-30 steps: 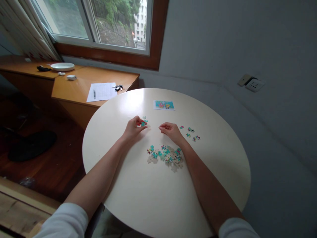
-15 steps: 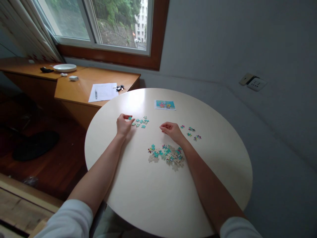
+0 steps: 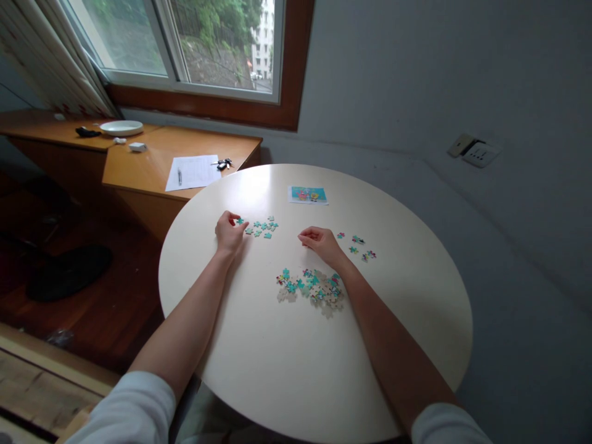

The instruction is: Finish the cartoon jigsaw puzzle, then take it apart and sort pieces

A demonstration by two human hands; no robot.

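Observation:
My left hand [image 3: 229, 233] hovers over or rests on the left part of the round table, with a teal jigsaw puzzle piece [image 3: 240, 221] at its fingertips. Just to its right lies a loose group of teal puzzle pieces [image 3: 264, 226]. Right of the table's middle is my right hand [image 3: 320, 243], fingers pinched together; whether anything is between them is hidden. Below it spreads a pile of mixed puzzle pieces [image 3: 317, 288], some with their plain backs up. Several colourful puzzle pieces [image 3: 354, 250] lie to the right of my right hand.
A small printed picture card [image 3: 308, 195] lies near the far side of the white round table [image 3: 277, 357]. Behind on the left, a wooden desk [image 3: 157, 143] carries a paper sheet [image 3: 190, 171] with a pen, keys [image 3: 224, 164] and a white plate [image 3: 121, 127].
My left hand has shifted slightly to the left, and the teal puzzle piece at its fingertips has moved with it. My right hand stays in place.

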